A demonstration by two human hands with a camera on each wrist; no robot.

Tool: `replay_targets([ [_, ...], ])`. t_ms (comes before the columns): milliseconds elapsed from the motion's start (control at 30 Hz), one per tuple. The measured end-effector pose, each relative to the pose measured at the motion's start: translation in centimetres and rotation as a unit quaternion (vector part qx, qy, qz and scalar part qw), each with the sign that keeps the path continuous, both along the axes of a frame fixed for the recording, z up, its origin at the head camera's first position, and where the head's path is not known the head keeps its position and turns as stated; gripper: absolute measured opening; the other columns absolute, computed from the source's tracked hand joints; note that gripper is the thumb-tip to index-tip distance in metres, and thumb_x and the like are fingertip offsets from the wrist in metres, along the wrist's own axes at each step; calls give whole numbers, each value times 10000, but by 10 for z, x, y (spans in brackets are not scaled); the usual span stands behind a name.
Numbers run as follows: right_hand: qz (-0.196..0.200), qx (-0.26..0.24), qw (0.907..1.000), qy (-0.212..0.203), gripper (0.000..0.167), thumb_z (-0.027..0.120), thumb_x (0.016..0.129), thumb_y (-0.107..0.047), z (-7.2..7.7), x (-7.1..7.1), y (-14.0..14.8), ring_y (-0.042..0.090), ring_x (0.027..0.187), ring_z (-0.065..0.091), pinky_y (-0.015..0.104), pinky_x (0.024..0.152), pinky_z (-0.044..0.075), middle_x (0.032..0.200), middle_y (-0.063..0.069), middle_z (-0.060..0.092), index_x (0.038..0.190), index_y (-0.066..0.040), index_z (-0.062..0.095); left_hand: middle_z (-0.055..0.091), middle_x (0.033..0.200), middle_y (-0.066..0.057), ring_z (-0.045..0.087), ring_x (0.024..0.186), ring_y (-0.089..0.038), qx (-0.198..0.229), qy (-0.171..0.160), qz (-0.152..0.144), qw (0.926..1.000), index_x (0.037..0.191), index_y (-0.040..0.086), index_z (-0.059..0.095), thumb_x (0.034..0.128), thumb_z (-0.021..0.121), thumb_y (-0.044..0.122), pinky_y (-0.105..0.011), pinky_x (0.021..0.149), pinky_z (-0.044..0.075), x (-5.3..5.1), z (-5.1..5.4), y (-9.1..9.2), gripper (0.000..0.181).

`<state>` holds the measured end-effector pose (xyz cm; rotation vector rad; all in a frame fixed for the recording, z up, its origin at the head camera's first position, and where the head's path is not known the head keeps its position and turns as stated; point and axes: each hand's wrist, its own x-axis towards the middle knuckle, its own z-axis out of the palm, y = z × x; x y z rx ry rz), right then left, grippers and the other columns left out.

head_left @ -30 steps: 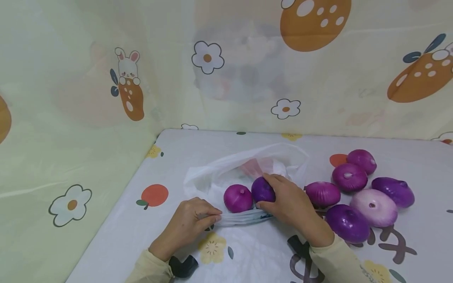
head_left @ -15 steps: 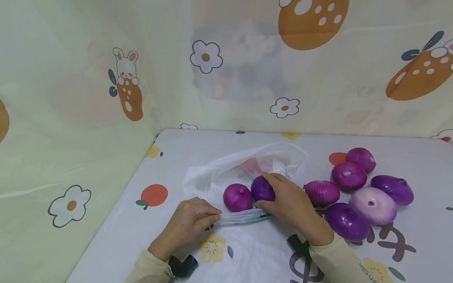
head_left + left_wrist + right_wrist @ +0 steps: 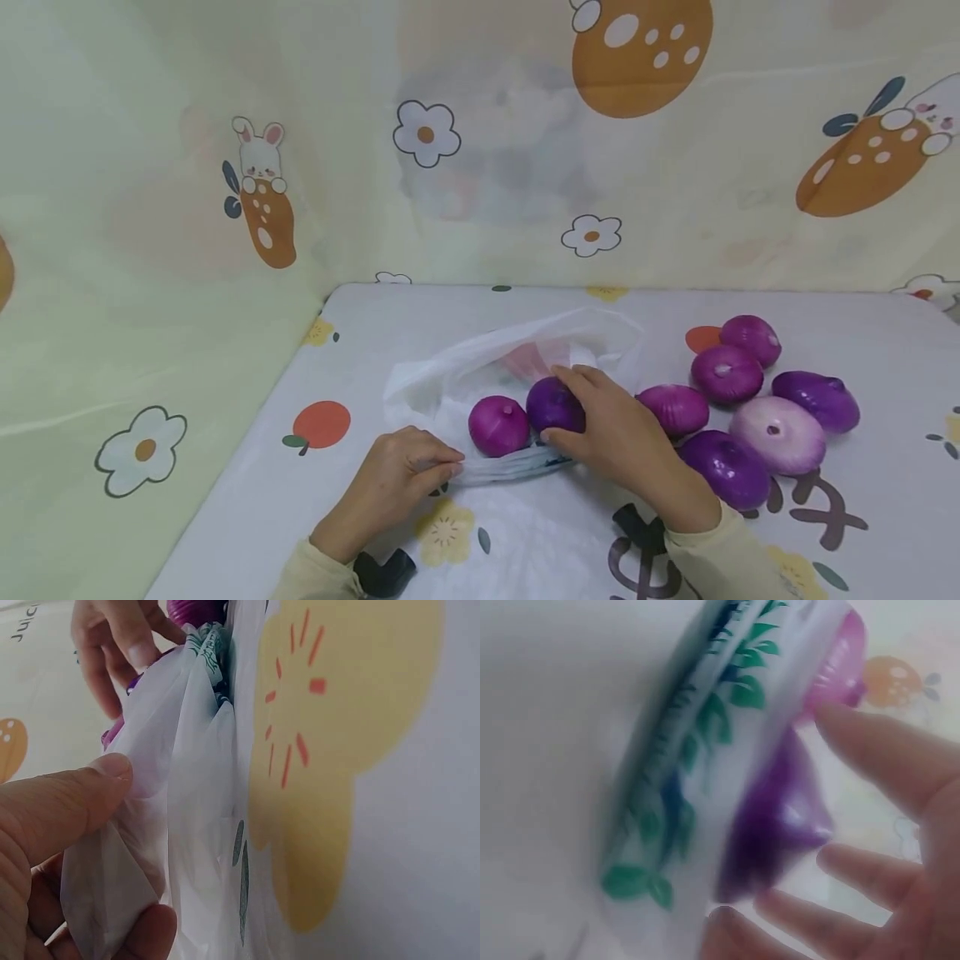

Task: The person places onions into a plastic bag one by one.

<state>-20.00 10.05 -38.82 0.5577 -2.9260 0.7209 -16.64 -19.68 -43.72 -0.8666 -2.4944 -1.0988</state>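
A thin white plastic bag (image 3: 438, 379) with green print lies with its mouth spread in the head view. My left hand (image 3: 390, 483) pinches the left end of its gathered front rim; the left wrist view shows the thumb and fingers (image 3: 150, 930) on the film. Inside the bag sit a magenta onion (image 3: 498, 426) and, right of it, a dark purple onion (image 3: 553, 406). My right hand (image 3: 618, 433) grips the dark purple onion, thumb in front and fingers behind. In the right wrist view, thumb and fingertips surround this purple onion (image 3: 780, 817), beside the printed rim.
Right of the bag several onions lie clustered, among them a pale onion (image 3: 777, 435) and a dark purple one (image 3: 725, 471). Nearest my right hand is a magenta onion (image 3: 675, 408). Behind the table (image 3: 247, 533) rises a printed curtain (image 3: 337, 108).
The head view has shifted slightly, so the whole scene sits a little differently in the picture. Both hands keep their places on the bag and the dark purple onion.
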Motion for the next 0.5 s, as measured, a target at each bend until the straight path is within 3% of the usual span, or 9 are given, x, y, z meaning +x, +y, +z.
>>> replay_targets([
  [267, -44, -132, 9995, 291, 758, 848, 869, -351, 22, 20, 27, 481, 1293, 573, 670, 976, 501, 1499, 249, 527, 1511, -97, 537, 789, 872, 72, 665, 814, -55, 74, -112, 69, 9999, 947, 135, 842, 838, 850, 47, -222, 688, 548, 1, 1, -1, 140],
  [500, -472, -192, 9982, 313, 805, 866, 842, -426, 27, 38, 69, 506, 1355, 490, 739, 1006, 430, 1509, 260, 509, 1506, -106, 541, 791, 880, 51, 667, 818, -66, 77, -109, -2, 9999, 956, 134, 841, 867, 836, 73, -228, 691, 547, 1, 2, 0, 108],
])
